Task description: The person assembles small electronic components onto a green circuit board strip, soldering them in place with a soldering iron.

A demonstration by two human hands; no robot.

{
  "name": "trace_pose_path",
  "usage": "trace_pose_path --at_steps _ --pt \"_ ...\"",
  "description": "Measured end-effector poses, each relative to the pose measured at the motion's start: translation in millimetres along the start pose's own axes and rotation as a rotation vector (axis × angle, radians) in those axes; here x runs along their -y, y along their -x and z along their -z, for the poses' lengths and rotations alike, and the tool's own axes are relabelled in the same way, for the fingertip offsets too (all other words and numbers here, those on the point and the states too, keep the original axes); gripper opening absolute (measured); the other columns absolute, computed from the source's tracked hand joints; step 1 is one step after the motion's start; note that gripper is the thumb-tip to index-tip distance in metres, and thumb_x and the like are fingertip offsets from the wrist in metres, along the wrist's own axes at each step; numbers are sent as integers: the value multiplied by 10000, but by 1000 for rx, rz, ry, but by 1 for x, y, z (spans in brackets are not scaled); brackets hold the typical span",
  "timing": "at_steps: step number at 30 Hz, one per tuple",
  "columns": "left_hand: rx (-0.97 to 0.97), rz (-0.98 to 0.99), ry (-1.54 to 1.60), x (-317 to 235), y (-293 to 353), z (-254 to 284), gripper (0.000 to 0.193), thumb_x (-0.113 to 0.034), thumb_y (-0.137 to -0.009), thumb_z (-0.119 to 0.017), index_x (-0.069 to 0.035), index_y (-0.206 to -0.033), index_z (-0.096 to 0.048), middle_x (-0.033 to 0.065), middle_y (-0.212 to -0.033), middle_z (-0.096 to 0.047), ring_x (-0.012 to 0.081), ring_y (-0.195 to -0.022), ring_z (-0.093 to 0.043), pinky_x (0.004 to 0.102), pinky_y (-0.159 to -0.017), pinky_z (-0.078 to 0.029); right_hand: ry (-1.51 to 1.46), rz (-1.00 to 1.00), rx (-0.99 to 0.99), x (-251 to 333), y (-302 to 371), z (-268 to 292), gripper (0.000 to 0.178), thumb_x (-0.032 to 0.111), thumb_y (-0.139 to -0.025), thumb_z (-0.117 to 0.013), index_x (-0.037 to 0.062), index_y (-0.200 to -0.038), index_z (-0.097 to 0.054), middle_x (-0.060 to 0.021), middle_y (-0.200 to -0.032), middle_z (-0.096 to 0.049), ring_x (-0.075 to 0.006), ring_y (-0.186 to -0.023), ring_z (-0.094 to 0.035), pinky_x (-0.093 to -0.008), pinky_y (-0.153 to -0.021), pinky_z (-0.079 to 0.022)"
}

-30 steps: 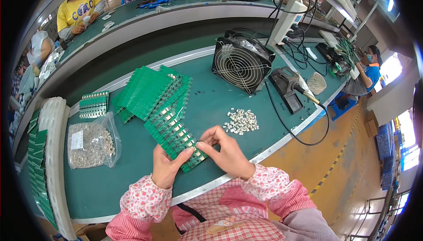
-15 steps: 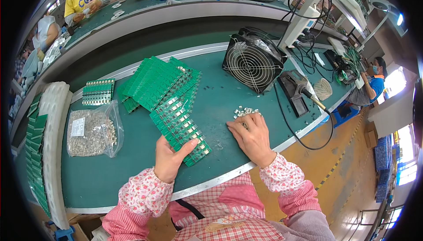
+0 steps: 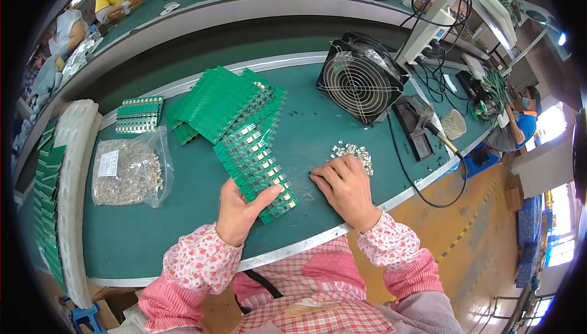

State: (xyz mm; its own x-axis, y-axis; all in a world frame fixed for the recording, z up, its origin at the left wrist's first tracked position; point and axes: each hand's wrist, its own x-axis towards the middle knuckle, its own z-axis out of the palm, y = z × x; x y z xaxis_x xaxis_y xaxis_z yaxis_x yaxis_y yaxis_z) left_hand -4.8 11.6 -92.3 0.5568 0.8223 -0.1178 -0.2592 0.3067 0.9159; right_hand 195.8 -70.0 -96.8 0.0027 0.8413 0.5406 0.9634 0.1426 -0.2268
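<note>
My left hand [image 3: 239, 212] is closed on the near end of a green circuit board panel [image 3: 255, 172], its thumb lying over the lower right corner. A row of small pale metal connectors and dark parts runs along this panel. The panel's far end reaches over a stack of green circuit boards [image 3: 223, 99]. To the right, my right hand [image 3: 347, 192] rests on the green table with fingers bent and tips drawn together. What those fingertips hold, if anything, is too small to make out. Just beyond its knuckles lies a pile of small metal connectors [image 3: 362, 154].
A clear bag of small parts [image 3: 127, 172] and a further board panel [image 3: 139, 114] lie at left, beside a white foam tray [image 3: 73, 193] with boards. A black fan [image 3: 362, 77] stands at back right, near a soldering iron [image 3: 441, 135] and its cable. Other people sit beyond.
My right hand has drawn back slightly from the connector pile, which now shows more. My left hand keeps its hold on the panel. The whole view has shifted a little.
</note>
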Motion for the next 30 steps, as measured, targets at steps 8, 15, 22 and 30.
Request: trace_pose_path --at_steps 8,15,22,30 --pt "-7 -4 17 0 1 1 273 -16 -797 -695 17 -1034 -562 62 -945 -646 121 -816 -624 267 -721 -524 -10 163 -6 -5 -4 -6 154 88 -699 -728 73 -832 -650 -16 -760 -571 -205 -723 -529 -323 -629 -439" --pt "0 17 12 2 -1 4 293 -6 -805 -674 -10 -1066 -542 48 -947 -629 119 -852 -607 272 -765 -501 -298 -55 73 9 -4 5 128 90 -741 -724 30 -841 -668 -28 -773 -592 -164 -706 -552 -265 -608 -468" --pt "1 -8 -30 2 0 4 265 -13 -810 -674 -9 -1047 -555 45 -954 -636 113 -849 -610 261 -760 -497 -1143 -787 394 30 -16 16 140 128 -848 -675 -10 -868 -658 -30 -853 -642 -51 -716 -562 -200 -642 -483" --pt "7 -36 -20 2 0 1 267 -5 -805 -685 14 -1041 -562 59 -954 -648 114 -836 -624 255 -732 -519 -1103 -794 393 32 -15 13 146 134 -845 -680 -7 -866 -650 -24 -814 -639 -54 -702 -568 -204 -622 -486"
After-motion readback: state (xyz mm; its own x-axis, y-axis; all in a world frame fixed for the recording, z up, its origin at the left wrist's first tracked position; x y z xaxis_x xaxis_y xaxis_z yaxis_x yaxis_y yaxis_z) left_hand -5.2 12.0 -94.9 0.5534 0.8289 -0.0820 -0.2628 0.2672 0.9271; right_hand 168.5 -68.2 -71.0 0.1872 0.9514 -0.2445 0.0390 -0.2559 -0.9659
